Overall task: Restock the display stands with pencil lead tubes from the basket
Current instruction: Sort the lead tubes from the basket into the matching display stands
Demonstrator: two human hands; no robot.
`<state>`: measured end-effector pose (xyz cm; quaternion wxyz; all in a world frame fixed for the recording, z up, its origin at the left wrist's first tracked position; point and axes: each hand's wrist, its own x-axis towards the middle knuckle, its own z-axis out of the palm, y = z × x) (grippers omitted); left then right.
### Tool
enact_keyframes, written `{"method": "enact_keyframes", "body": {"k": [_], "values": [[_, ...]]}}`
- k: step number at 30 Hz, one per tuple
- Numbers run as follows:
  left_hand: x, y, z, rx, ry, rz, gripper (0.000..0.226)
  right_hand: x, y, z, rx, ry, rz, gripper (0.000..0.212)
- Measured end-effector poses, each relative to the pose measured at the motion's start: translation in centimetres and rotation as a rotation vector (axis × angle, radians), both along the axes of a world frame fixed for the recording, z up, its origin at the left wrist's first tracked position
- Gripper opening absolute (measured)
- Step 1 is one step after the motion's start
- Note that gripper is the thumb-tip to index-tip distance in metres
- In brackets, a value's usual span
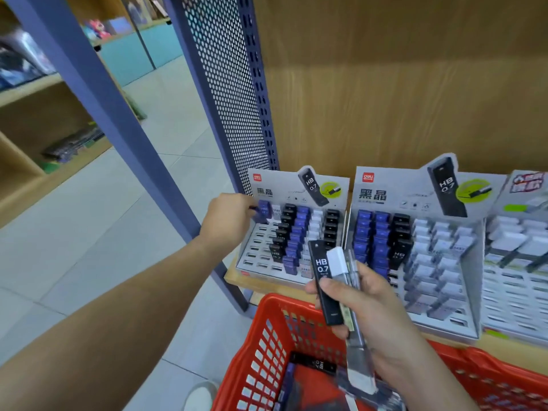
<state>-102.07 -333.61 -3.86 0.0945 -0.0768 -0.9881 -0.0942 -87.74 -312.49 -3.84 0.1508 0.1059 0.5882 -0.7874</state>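
Looked down along two bare forearms at a wooden shelf [267,284] in a shop. Reached out with the left hand [226,216] to the back-left corner of the left display stand [278,185] and pinched a blue lead tube [264,209] there, upright, just beside a white tube. Showed rows of black, blue and white tubes across the rest of that stand, with open slots at its front left.

Gripped a small bundle in the right hand [370,310], fingers curled round it: a black tube [321,271] marked HB 0.7, a white-capped clear tube [338,262] touching it, and more clear tubes behind, too blurred to count. Held the bundle above the red basket [267,336], in front of the left stand's right edge.

Showed more tubes [314,364] lying in the basket below the shelf. Showed a middle display stand [415,191], fuller, and a third stand [522,262] at the right edge, side by side on the shelf.
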Motion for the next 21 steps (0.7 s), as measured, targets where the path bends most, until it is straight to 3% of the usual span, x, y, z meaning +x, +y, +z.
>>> {"method": "enact_keyframes", "body": {"k": [8,11,15,19,20,21], "values": [[-1.2,0.0,-0.1,-0.113,-0.041,-0.086,0.018,-0.2,0.1,-0.7,-0.032,-0.059,-0.014,0.013],[-2.1,-0.2,-1.0,-0.136,-0.003,-0.118,0.028,-0.6,0.0,-0.6,-0.051,-0.061,-0.028,0.014],[-2.1,0.5,-1.6,-0.087,-0.02,-0.035,0.024,-1.1,-0.2,0.1,-0.051,-0.049,-0.066,0.019],[-1.7,0.8,-0.2,-0.161,-0.038,-0.023,0.018,-1.7,-0.5,0.9,-0.001,-0.008,-0.065,0.022],[-1.4,1.1,0.7,-0.105,-0.074,-0.017,0.019,-1.8,-0.6,1.2,0.02,0.0,-0.061,0.023],[-0.8,1.6,1.9,0.071,-0.173,-0.004,0.019,-1.9,-0.6,1.4,0.035,0.008,-0.061,0.023]]}}
